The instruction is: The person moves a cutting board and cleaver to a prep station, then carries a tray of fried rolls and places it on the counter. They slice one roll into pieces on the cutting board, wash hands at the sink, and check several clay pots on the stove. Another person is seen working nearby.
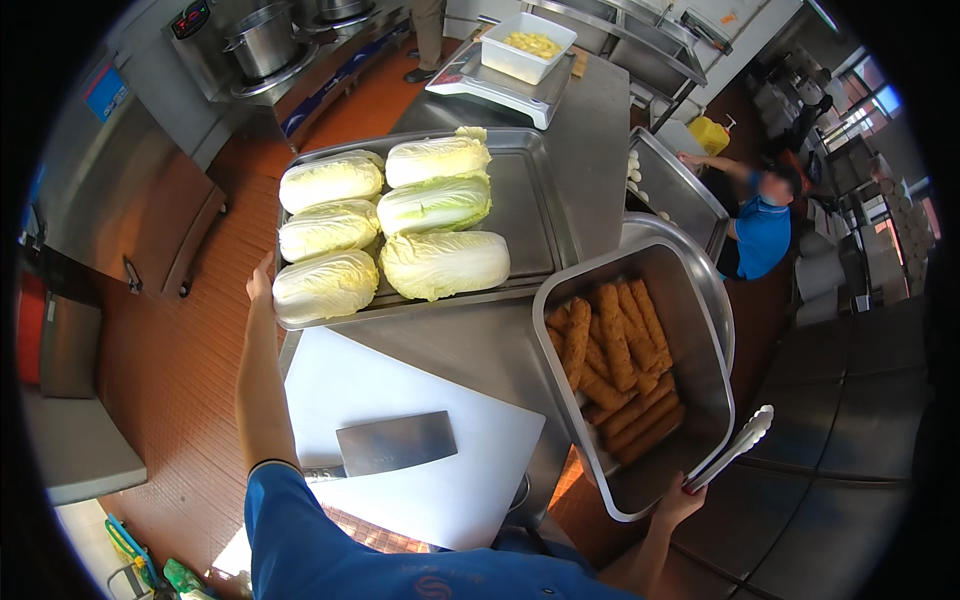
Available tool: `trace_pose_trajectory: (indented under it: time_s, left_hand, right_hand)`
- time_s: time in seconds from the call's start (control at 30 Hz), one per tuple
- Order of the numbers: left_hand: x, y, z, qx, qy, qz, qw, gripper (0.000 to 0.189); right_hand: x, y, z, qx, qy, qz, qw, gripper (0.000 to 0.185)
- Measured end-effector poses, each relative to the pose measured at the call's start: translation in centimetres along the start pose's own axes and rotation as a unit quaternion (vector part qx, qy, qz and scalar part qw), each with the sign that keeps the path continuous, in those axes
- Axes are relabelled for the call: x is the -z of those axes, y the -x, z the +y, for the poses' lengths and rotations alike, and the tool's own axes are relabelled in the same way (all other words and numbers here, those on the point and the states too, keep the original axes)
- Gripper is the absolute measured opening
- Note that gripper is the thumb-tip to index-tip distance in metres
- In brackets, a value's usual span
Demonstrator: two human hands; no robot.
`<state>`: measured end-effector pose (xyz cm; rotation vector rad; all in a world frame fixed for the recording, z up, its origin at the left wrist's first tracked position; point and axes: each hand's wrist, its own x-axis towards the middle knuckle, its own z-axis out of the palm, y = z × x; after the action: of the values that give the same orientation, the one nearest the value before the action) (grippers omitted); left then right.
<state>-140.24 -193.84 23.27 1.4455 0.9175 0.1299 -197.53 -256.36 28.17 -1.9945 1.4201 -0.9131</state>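
Note:
My left hand [260, 280] is at the left rim of a shallow metal tray [529, 217], its fingers partly hidden by the edge. Several napa cabbages [435, 202] lie in two columns in this tray, its right part bare. At the lower right my right hand [679, 501] grips metal serving tongs [739, 444] at their red end, close against the rim of a deep steel pan [712, 435]. Long browned rolls [616, 337], several of them, are heaped inside that pan. Between my arms a cleaver [397, 444] rests flat on a white cutting board [420, 510].
A scale [487, 82] bears a white plastic tub [527, 64] of yellow pieces at the table's far end. To the right, a person [765, 225] in blue touches another metal tray [682, 184] with white round items. A steel pot [261, 45] stands on a stove at upper left.

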Motion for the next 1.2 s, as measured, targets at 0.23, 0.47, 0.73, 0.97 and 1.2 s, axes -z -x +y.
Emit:
trace_pose_trajectory:
  time_s: [0.23,0.47,0.73,0.97,1.2]
  left_hand:
    - [1.5,-1.0,0.2,-0.034,-0.002,-0.069,0.997,0.052]
    - [2.7,-0.9,0.1,-0.069,0.019,-0.036,0.997,0.052]
    - [2.7,3.1,-0.9,-0.062,0.057,-0.034,0.996,0.064]
    - [2.8,5.2,-2.0,-0.083,0.061,0.002,0.995,0.056]
    - [3.0,5.6,-3.4,-0.132,0.036,0.021,0.990,0.046]
  right_hand:
    - [-1.0,-1.4,-2.0,0.012,-0.029,0.009,0.999,0.036]
    - [-2.6,-2.3,-3.7,0.006,-0.007,0.005,1.000,0.038]
    - [-5.6,-4.7,-6.2,0.053,-0.015,-0.015,0.998,0.033]
    - [-7.8,-6.6,-6.0,0.060,0.036,0.005,0.998,0.040]
    - [-8.9,-8.0,-6.5,0.051,-0.005,-0.034,0.998,0.047]
